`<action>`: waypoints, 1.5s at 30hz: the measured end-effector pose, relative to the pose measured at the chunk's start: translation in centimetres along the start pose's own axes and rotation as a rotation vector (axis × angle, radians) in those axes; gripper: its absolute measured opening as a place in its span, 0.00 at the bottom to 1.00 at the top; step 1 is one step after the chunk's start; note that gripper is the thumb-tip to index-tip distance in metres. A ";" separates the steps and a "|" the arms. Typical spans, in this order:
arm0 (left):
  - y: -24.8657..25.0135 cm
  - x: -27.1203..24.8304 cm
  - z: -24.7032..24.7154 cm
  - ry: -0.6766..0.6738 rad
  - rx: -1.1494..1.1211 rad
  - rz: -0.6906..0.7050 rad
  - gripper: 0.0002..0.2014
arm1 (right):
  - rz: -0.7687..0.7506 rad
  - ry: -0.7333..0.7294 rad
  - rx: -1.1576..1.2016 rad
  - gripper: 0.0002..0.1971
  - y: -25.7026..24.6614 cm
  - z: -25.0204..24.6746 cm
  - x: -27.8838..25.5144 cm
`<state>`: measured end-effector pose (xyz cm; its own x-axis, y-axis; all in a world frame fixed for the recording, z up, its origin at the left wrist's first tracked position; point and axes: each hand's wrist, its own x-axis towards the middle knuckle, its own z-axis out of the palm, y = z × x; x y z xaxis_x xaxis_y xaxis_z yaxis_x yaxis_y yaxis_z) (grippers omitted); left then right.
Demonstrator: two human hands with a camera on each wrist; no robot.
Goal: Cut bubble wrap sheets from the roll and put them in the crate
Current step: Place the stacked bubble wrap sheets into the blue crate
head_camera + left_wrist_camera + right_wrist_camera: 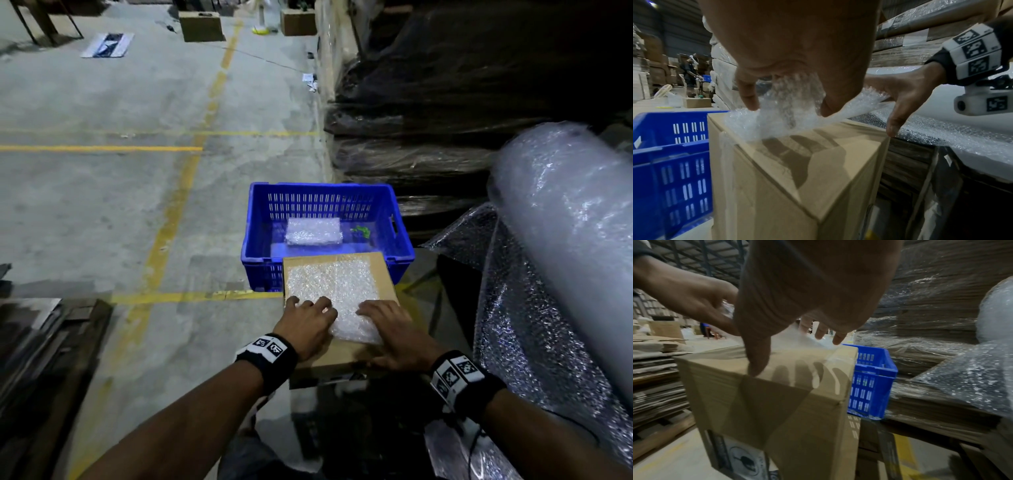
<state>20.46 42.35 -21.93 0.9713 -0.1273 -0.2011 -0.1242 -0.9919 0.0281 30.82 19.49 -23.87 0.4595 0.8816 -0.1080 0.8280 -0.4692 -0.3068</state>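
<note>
A: Head view?
B: A bubble wrap sheet lies on the cardboard box, nearer than the blue crate. Left hand and right hand rest on it, fingers spread flat. A folded sheet lies inside the crate; the roll stands right of the box.

A: Left wrist?
B: Fingers touch the sheet.

A: Right wrist?
B: The thumb touches the box's near edge.

Sheet on box, crate behind, roll right
</note>
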 end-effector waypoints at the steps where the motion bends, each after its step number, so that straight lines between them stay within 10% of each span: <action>1: -0.2 0.0 -0.2 -0.008 -0.019 0.013 0.20 | 0.004 0.016 -0.013 0.43 0.4 -0.1 -0.1; 20: -3.4 2.3 -2.6 -0.329 -0.520 -0.065 0.18 | 0.095 -0.100 0.253 0.44 3.6 -0.4 0.2; 27: -4.7 3.2 -2.9 -0.205 -0.679 -0.144 0.07 | 0.106 0.119 0.373 0.17 2.9 0.8 2.4; 34: -7.9 2.2 -0.8 0.064 -0.994 -0.488 0.29 | 0.360 0.170 0.683 0.14 3.0 -0.9 4.5; 45: -8.1 3.9 0.7 0.115 -1.010 -0.564 0.13 | 0.587 0.218 0.722 0.20 2.3 -1.3 5.9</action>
<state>25.11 49.88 -23.62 0.8563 0.3841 -0.3453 0.4998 -0.4475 0.7415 35.86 23.51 -24.03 0.8488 0.4523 -0.2738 0.0820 -0.6243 -0.7769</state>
